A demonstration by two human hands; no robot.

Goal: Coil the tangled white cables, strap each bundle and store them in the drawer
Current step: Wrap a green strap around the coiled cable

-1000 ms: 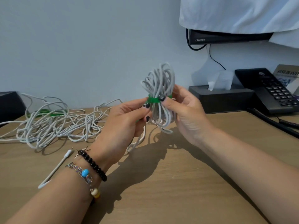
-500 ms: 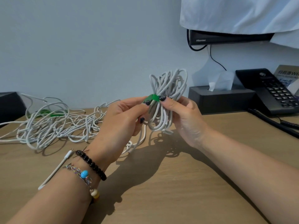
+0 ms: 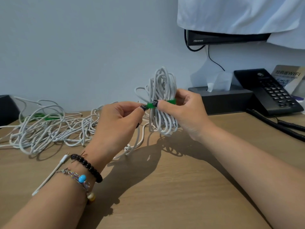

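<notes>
A coiled bundle of white cable (image 3: 160, 83) stands upright above the desk, held in the air. My right hand (image 3: 186, 113) grips its middle, thumb pressed on a green strap (image 3: 170, 101) that runs around the coil. My left hand (image 3: 118, 123) pinches the strap's free end (image 3: 149, 106) at the bundle's left side. A heap of tangled white cables (image 3: 46, 129) lies on the desk at the left, with more green straps (image 3: 49, 117) among them. One loose cable end with a plug (image 3: 54, 171) lies by my left wrist. No drawer is in view.
A black tissue box (image 3: 229, 100) and a black desk phone (image 3: 270, 93) with its coiled cord (image 3: 280, 124) stand at the back right. A cloth-covered screen (image 3: 231, 37) hangs on the wall above. A dark box (image 3: 7, 109) sits at the far left edge.
The bundle, tilted to the right half a second ago, now stands upright. My right hand has shifted up around its middle, and the strap lies level across the coil.
</notes>
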